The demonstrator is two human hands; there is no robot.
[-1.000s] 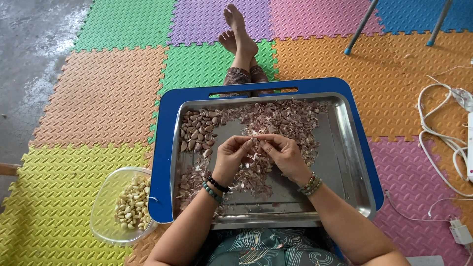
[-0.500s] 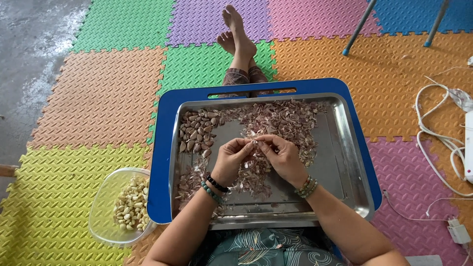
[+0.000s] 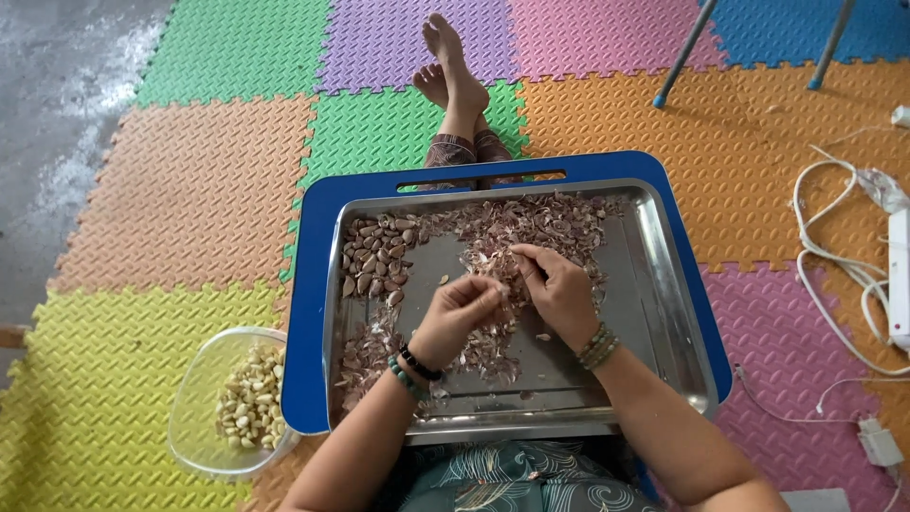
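Observation:
Over the middle of a steel tray (image 3: 664,313), my left hand (image 3: 458,315) pinches a garlic clove (image 3: 495,287) at its fingertips. My right hand (image 3: 559,294) is close beside it, fingers curled, picking at the clove's skin. A heap of unpeeled cloves (image 3: 377,258) lies in the tray's far left corner. Papery pinkish skins (image 3: 531,220) are strewn along the far side and under my hands. The tray rests on a blue lap table (image 3: 313,284).
A clear bowl (image 3: 194,403) of peeled cloves stands on the yellow mat at my left. My bare feet (image 3: 450,62) stretch out beyond the table. White cables and a power strip (image 3: 896,275) lie at right; two metal legs (image 3: 678,57) stand at the far right.
My hands have stayed together over the tray's middle, with only small finger movements as they work at the clove. The view has shifted slightly.

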